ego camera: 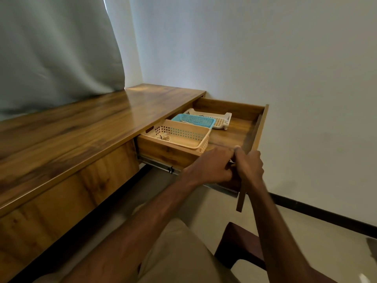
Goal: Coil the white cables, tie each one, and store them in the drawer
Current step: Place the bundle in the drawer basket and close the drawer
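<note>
The pulled-out brown wooden drawer (230, 133) is gripped at its five o'clock front corner by the curled left hand (208, 168) and right hand (252, 166), and a coiled white cable (162, 137) lies in the beige perforated plastic basket (183, 133) at nine o'clock, so fingers could be pinched if it is shut carelessly.

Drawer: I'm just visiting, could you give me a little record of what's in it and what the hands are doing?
drawer: pulled out from the desk
baskets: three in a row inside, beige nearest, blue in the middle, white farthest
cable: coiled, lying in the beige basket
other baskets' contents: too small to tell
right hand: grips the drawer's front panel
left hand: fingers curled at the front panel, touching the right hand; what it holds is hidden
</note>
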`<act>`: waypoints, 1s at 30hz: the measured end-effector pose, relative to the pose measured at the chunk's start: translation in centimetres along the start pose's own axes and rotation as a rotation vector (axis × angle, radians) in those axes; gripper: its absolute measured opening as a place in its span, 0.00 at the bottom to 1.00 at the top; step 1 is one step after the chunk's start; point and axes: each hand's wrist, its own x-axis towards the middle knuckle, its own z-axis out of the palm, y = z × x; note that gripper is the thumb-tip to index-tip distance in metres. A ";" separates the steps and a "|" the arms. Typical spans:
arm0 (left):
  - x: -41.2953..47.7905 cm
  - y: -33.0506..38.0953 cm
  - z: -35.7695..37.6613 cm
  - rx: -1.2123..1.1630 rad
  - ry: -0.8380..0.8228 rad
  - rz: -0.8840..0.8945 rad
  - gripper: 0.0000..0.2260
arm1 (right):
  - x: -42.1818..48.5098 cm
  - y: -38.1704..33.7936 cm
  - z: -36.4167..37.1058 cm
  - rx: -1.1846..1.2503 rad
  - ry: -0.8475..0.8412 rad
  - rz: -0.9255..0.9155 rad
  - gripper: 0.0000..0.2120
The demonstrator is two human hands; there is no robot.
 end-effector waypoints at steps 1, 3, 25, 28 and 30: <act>-0.1 -0.6 -0.2 -0.022 0.010 -0.008 0.14 | -0.2 -0.4 0.7 0.028 -0.023 0.009 0.33; -0.4 -1.8 -0.7 -0.033 0.025 -0.042 0.20 | -0.6 -1.6 2.4 0.122 -0.095 0.027 0.39; -5.0 -19.5 -11.9 0.656 0.109 -0.869 0.46 | -2.5 -9.4 22.3 0.556 -0.807 0.014 0.33; -5.1 -21.1 -12.4 0.699 0.124 -0.879 0.36 | -2.6 -10.1 24.8 0.541 -0.831 0.007 0.33; -5.2 -21.8 -12.3 0.710 0.135 -0.870 0.31 | -2.6 -10.8 25.9 0.567 -0.818 0.004 0.25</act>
